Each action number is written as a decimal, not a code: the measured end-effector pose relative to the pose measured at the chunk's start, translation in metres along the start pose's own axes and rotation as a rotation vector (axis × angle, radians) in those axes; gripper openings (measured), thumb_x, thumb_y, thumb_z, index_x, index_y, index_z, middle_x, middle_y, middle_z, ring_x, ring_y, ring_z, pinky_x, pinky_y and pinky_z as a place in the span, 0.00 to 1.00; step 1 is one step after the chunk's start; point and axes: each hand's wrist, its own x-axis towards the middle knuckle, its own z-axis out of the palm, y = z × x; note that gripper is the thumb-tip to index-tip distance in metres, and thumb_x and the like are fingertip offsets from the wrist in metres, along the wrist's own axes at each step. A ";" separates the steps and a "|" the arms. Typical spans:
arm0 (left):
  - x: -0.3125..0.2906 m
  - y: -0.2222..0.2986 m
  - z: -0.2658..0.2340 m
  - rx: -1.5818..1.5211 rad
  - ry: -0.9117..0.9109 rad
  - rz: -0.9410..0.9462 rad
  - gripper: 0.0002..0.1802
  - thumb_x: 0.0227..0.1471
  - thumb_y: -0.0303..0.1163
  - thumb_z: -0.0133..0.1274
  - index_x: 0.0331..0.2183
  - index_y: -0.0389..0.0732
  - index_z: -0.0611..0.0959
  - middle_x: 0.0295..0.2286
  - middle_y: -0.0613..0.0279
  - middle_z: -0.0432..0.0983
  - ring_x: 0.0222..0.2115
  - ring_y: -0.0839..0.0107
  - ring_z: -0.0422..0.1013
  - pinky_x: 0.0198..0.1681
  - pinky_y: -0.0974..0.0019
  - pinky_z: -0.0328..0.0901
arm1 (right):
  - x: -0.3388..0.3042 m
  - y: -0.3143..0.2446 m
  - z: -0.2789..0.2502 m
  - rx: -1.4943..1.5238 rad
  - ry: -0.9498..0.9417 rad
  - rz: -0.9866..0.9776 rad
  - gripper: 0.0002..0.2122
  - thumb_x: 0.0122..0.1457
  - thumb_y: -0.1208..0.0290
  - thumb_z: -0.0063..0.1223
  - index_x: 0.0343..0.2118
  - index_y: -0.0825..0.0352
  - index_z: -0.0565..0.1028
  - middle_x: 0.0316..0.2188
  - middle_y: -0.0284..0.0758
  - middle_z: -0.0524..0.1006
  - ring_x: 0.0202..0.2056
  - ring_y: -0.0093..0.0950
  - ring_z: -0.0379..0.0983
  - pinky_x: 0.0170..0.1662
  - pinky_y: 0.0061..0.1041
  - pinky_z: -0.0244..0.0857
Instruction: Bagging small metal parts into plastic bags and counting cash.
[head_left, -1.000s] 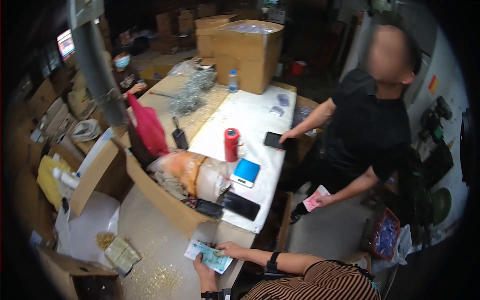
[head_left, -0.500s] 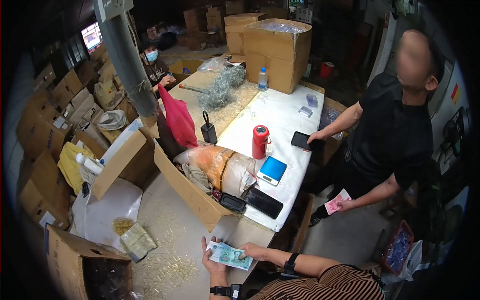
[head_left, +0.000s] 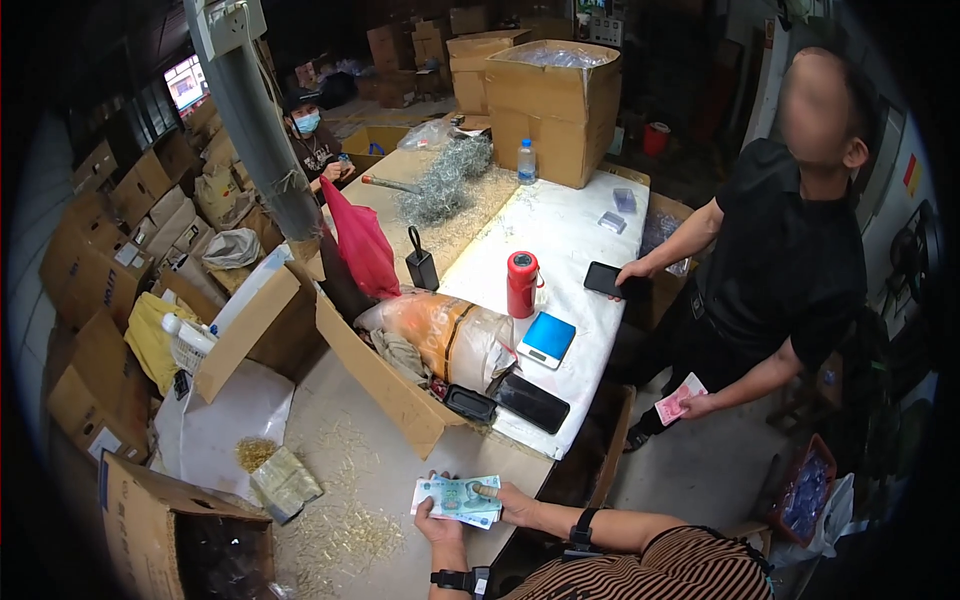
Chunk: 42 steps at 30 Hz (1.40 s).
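Note:
A small fan of blue-green banknotes [head_left: 452, 497] is held low over the near edge of the table. My left hand [head_left: 438, 524] grips the notes from the left, its thumb on top of them. On the right end of the notes, my right hand [head_left: 512, 503] is closed with its thumb pressed on the paper; the fingers beneath are hidden. Tiny gold-coloured pieces [head_left: 345, 515] lie scattered on the table left of my hands. Beyond the notes are a black case [head_left: 469, 403] and a black phone [head_left: 532, 402].
A person in black [head_left: 790, 250] stands at right, holding a phone [head_left: 603, 280] and pink banknotes [head_left: 680, 398]. On the table are a red flask [head_left: 521, 285], a blue-topped scale [head_left: 548, 338] and an open carton's flap [head_left: 375, 370]. A masked person [head_left: 315, 150] is behind the post [head_left: 255, 120].
The notes have spread further apart, with more edges showing. Both hands have shifted slightly right and the view has moved a little. The person at right still holds the pink notes.

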 end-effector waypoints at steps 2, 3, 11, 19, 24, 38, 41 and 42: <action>-0.001 -0.006 -0.001 0.030 -0.022 -0.041 0.36 0.37 0.26 0.42 0.54 0.37 0.61 0.49 0.47 0.63 0.52 0.49 0.58 0.58 0.46 0.49 | -0.006 0.001 0.011 -0.142 0.042 -0.102 0.17 0.56 0.73 0.51 0.48 0.72 0.66 0.45 0.37 0.72 0.44 0.27 0.71 0.48 0.25 0.66; -0.002 -0.012 0.000 0.143 -0.069 -0.039 0.36 0.36 0.25 0.41 0.53 0.35 0.61 0.49 0.47 0.63 0.52 0.49 0.58 0.58 0.47 0.49 | -0.011 -0.003 0.014 -0.143 0.071 -0.104 0.17 0.55 0.75 0.52 0.48 0.72 0.67 0.43 0.36 0.73 0.42 0.26 0.72 0.46 0.24 0.67; -0.009 -0.004 -0.005 0.017 -0.129 -0.137 0.36 0.36 0.25 0.39 0.53 0.32 0.63 0.49 0.49 0.64 0.52 0.54 0.59 0.58 0.52 0.50 | -0.014 0.005 0.020 -0.067 -0.127 -0.002 0.19 0.53 0.72 0.55 0.48 0.69 0.67 0.45 0.32 0.72 0.46 0.22 0.69 0.49 0.24 0.64; -0.010 -0.024 0.011 0.124 -0.126 -0.168 0.40 0.30 0.24 0.40 0.53 0.31 0.62 0.50 0.49 0.63 0.53 0.55 0.57 0.59 0.51 0.49 | -0.015 0.004 0.000 -0.380 0.062 -0.177 0.20 0.53 0.71 0.57 0.48 0.68 0.67 0.42 0.30 0.73 0.42 0.19 0.69 0.46 0.20 0.63; 0.002 -0.023 -0.014 0.172 -0.207 -0.272 0.40 0.29 0.24 0.40 0.53 0.30 0.62 0.49 0.47 0.63 0.53 0.53 0.57 0.59 0.51 0.49 | -0.030 -0.003 0.009 -0.557 0.174 -0.209 0.14 0.52 0.71 0.56 0.42 0.70 0.73 0.36 0.30 0.76 0.36 0.17 0.70 0.39 0.18 0.64; 0.014 0.034 -0.018 1.481 0.042 0.477 0.24 0.56 0.30 0.37 0.51 0.26 0.63 0.50 0.44 0.62 0.51 0.55 0.61 0.56 0.58 0.54 | 0.006 -0.030 -0.047 -1.268 0.210 -0.463 0.11 0.48 0.74 0.50 0.35 0.70 0.74 0.24 0.47 0.74 0.25 0.27 0.70 0.33 0.29 0.64; -0.001 0.024 -0.024 1.965 -0.252 0.678 0.26 0.56 0.33 0.39 0.52 0.27 0.62 0.51 0.40 0.60 0.53 0.50 0.57 0.57 0.56 0.51 | 0.001 -0.032 -0.034 -1.273 0.187 -0.443 0.11 0.47 0.74 0.50 0.35 0.70 0.74 0.25 0.48 0.75 0.26 0.29 0.71 0.33 0.29 0.64; -0.004 0.020 -0.017 2.212 -0.417 0.781 0.27 0.56 0.34 0.40 0.53 0.27 0.61 0.52 0.39 0.59 0.53 0.48 0.57 0.57 0.56 0.51 | -0.001 -0.033 -0.033 -1.270 0.189 -0.441 0.11 0.47 0.74 0.50 0.35 0.70 0.74 0.25 0.48 0.75 0.26 0.29 0.71 0.33 0.29 0.64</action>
